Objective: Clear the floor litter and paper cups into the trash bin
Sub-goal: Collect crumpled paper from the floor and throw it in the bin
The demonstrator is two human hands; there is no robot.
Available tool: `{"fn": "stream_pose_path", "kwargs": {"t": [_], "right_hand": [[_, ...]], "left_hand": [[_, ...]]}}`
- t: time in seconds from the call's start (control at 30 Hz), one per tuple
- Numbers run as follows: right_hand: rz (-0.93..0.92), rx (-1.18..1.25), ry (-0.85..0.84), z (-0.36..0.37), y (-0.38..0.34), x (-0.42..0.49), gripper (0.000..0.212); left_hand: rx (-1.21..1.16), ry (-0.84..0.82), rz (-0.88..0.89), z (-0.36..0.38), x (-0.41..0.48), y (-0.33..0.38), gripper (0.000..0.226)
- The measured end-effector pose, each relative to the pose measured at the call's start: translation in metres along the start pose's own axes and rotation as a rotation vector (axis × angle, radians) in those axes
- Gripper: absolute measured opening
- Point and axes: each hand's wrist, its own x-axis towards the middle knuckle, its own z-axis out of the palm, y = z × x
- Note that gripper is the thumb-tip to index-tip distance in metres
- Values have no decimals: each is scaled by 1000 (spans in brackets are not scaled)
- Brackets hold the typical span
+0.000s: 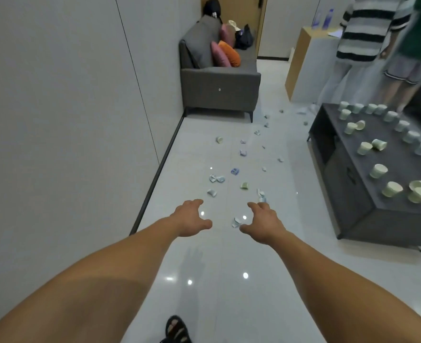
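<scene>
Crumpled paper scraps and crushed cups litter the white floor ahead, among them a blue scrap (234, 171), a pale cup (219, 139) and a crushed cup (236, 222) between my hands. Several paper cups (378, 171) stand or lie on the dark low table (348, 194) at the right. My left hand (192, 217) and my right hand (262, 220) reach forward above the floor, fingers loosely spread, holding nothing. No trash bin is in view.
A grey sofa (219, 87) with pink and orange cushions stands against the left wall ahead. Two people (368, 45) stand at the back right beside a wooden counter (301, 68). My sandalled foot (177, 329) shows at the bottom.
</scene>
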Motion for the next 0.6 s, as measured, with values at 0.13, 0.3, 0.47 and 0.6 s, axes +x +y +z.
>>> {"fn": "stream_pose_path", "kwargs": {"t": [0.13,0.3,0.47,0.6], "right_hand": [[-3,-27,-21,-13,-5,59,81],[41,-33,11,-51,-15,142,80],[61,5,42,-81,-24,212,79],[48,0,-3,-96,-20,265,80]], "left_hand": [[-6,-20,-14,-24,64,2,82],[-38,-18,30,-70,152,24,83],[11,-14,82,-111,230,50,82],[22,-49,79,-127,285,66,82]]}}
